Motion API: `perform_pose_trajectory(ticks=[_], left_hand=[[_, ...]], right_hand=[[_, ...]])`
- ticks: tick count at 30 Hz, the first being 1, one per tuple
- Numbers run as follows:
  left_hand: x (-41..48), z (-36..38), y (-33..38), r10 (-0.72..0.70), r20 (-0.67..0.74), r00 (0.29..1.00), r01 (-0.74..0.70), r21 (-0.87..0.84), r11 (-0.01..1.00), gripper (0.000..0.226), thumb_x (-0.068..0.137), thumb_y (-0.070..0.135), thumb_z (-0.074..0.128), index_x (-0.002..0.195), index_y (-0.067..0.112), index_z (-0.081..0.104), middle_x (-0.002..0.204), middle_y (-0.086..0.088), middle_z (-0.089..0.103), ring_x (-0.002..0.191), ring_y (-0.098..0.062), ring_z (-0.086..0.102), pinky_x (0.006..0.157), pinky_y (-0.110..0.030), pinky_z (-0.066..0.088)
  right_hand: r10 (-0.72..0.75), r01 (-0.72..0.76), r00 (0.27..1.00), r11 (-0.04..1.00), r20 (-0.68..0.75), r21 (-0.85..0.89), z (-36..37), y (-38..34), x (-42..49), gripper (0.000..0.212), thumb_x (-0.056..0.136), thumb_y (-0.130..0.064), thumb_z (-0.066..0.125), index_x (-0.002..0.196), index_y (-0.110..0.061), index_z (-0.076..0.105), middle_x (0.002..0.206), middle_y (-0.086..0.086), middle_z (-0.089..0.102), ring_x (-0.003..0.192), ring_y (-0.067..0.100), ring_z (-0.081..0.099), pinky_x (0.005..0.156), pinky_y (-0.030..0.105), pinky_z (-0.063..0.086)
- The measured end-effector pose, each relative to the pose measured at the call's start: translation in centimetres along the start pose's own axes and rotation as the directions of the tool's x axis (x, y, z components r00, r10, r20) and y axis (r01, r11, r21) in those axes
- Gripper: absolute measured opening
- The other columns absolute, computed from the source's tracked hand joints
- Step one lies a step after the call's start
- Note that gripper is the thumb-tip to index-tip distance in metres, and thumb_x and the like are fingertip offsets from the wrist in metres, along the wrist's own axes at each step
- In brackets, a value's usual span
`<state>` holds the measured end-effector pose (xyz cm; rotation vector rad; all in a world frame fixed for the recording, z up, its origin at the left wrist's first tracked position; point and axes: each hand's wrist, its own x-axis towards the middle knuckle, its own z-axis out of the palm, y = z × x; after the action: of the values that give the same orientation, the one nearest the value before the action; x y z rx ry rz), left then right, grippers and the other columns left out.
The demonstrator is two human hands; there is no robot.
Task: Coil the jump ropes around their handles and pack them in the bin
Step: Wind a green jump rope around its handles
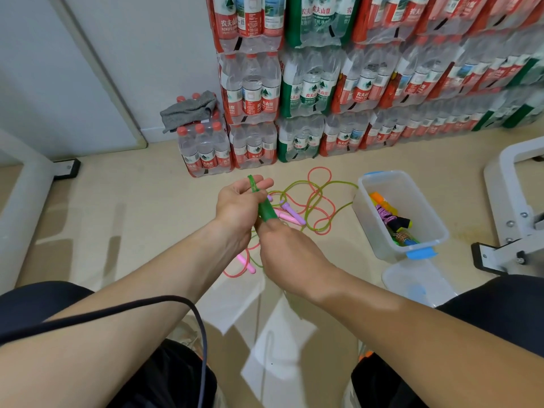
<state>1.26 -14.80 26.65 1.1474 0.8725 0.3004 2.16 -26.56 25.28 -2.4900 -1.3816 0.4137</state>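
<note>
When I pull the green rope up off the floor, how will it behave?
Probably floppy: the green rope lies in loose curves on the floor. It crosses the pink rope several times, so it may drag that along. It looks smooth and glossy, so coils could slip off the green handle.

2 hands (238, 207) (290, 260) — 1 bin (361, 210)

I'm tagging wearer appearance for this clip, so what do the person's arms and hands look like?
Both arms are bare: no sleeves, gloves, watch or rings show on the left hand or right hand. A thin black cable crosses the left forearm.
</note>
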Motion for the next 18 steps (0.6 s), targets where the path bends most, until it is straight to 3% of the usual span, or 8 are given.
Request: perform_pose_trajectory(ticks=[2,5,7,10,13,16,18], left_hand=[[0.3,-0.1,0.3,0.008,-0.025,1.0,-0.009,-0.011,1.0,0.033,0.098,-0.01,0.048,0.126,0.0,0.06,0.107,-0.002,0.074,0.088,-0.012,0.068,0.078,-0.024,0.056],[0.6,-0.3,1.1,0.036,-0.061,0.998,-0.04,-0.058,0.998,0.031,0.1,-0.007,0.047,0.128,0.0,0.059,0.108,-0.001,0.074,0.102,-0.02,0.067,0.091,-0.033,0.057],[0.6,-0.5,2.0,0.029,-0.049,0.998,-0.036,-0.135,0.99,0.031,0.1,-0.007,0.046,0.127,0.002,0.06,0.112,-0.002,0.073,0.099,-0.023,0.065,0.084,-0.033,0.055],[0.7,-1.1,3.2,-0.003,-0.002,1.0,0.002,-0.266,0.964,0.033,0.099,-0.007,0.047,0.127,0.003,0.059,0.116,-0.003,0.074,0.091,-0.02,0.065,0.083,-0.031,0.053],[0.8,-1.8,4.1,-0.023,0.061,0.998,0.044,-0.358,0.933,0.034,0.1,-0.004,0.047,0.131,0.005,0.058,0.12,-0.001,0.073,0.081,-0.013,0.071,0.081,-0.029,0.06],[0.6,-2.1,4.2,-0.037,0.135,0.99,0.086,-0.38,0.921,0.034,0.1,-0.002,0.047,0.131,0.004,0.06,0.126,-0.003,0.07,0.087,-0.015,0.07,0.084,-0.029,0.06],[0.4,-2.2,4.2,-0.048,0.163,0.985,0.109,-0.389,0.915,0.034,0.1,-0.001,0.048,0.131,0.004,0.061,0.127,-0.004,0.069,0.092,-0.017,0.07,0.084,-0.029,0.06]], right_hand=[[0.008,-0.009,1.0,1.0,0.007,0.01,0.6,0.0,-0.2,0.046,0.099,-0.016,0.046,0.144,-0.01,0.037,0.127,0.012,0.052,0.105,0.035,0.059,0.068,0.035,0.035],[0.036,-0.039,0.999,0.988,0.021,0.152,0.9,0.1,-0.2,0.063,0.102,-0.024,0.044,0.157,-0.015,0.016,0.131,0.014,0.052,0.112,0.036,0.056,0.076,0.04,0.042],[0.05,-0.039,0.998,0.965,-0.036,0.258,0.6,0.5,0.2,0.052,0.102,-0.025,0.043,0.152,-0.016,0.029,0.123,0.012,0.057,0.109,0.035,0.056,0.082,0.043,0.047],[0.068,0.005,0.982,0.924,-0.176,0.382,-0.2,1.4,0.8,0.018,0.105,-0.024,0.04,0.111,-0.018,0.056,0.087,-0.002,0.059,0.087,0.025,0.056,0.072,0.041,0.043],[0.082,0.033,0.975,0.864,-0.205,0.502,-0.5,2.5,0.9,0.024,0.106,-0.026,0.044,0.097,-0.019,0.064,0.062,-0.004,0.047,0.062,0.014,0.046,0.062,0.039,0.038],[0.114,0.005,0.983,0.766,-0.142,0.643,-0.6,2.9,0.9,0.025,0.105,-0.025,0.05,0.097,-0.021,0.074,0.059,-0.005,0.045,0.053,0.005,0.043,0.057,0.029,0.034],[0.108,-0.004,0.988,0.741,-0.114,0.671,-0.8,3.0,0.9,0.027,0.104,-0.026,0.054,0.085,-0.025,0.073,0.058,-0.008,0.04,0.053,0.005,0.037,0.058,0.028,0.031]])
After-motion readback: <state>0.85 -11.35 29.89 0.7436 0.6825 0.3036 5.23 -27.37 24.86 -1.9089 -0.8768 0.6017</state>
